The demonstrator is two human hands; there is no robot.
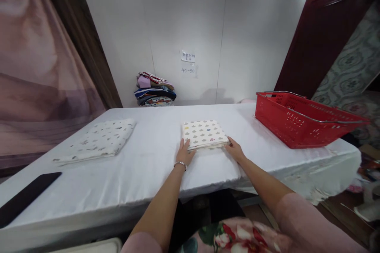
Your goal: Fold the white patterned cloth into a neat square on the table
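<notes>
The folded boat-print cloth (pixel 204 133) lies flat on the white-covered table (pixel 154 166), at one o'clock from the left hand (pixel 184 154) and eleven from the right hand (pixel 235 150). Its apparent long axis runs nine to three, with the hands at its near corners, about equally close. The left is loosely open, fingers spread against the corner, gripping nothing; the right's fingertips touch the other corner, though whether they pinch the layers I can't quite tell. A red basket (pixel 292 128) sits at two o'clock from the cloth.
</notes>
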